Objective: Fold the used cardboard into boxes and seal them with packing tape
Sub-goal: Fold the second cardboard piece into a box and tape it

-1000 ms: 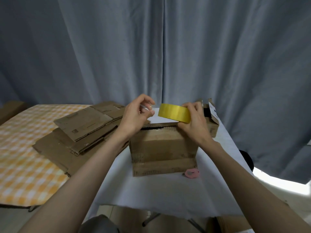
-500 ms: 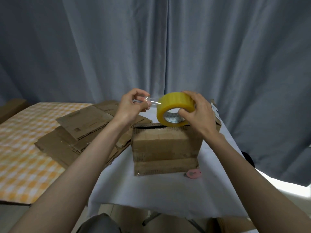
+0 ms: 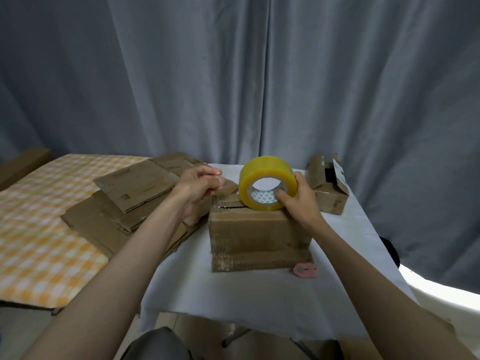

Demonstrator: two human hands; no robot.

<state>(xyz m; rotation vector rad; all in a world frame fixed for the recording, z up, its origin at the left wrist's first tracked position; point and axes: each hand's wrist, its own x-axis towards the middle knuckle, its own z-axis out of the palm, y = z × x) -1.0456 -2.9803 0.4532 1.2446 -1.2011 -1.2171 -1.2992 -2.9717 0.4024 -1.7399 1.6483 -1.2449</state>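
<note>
The fingers (image 3: 281, 196) of the right hand (image 3: 298, 198) are hooked through the core of the wide yellow roll of packing tape (image 3: 267, 187), thumb over its outer face, gripping it. A second ago the roll lay tilted flat above the box; it has since been turned upright and lowered until its rim rests on the top of the brown folded cardboard box (image 3: 259, 232) at the middle of the white-clothed worktop (image 3: 233, 294). The left hand (image 3: 200, 185) has dropped too, its fingers pinched shut just left of the roll, at the box's left top edge; the clear tape end seen between them earlier cannot be made out now. This suggests the tape is about to be stuck down across the top seam. A stack of flattened brown cardboard sheets (image 3: 124, 201) waits to the left, a small open cardboard box (image 3: 330, 185) far right, and a pink cutter (image 3: 305, 270) lies near the box's right corner.
</note>
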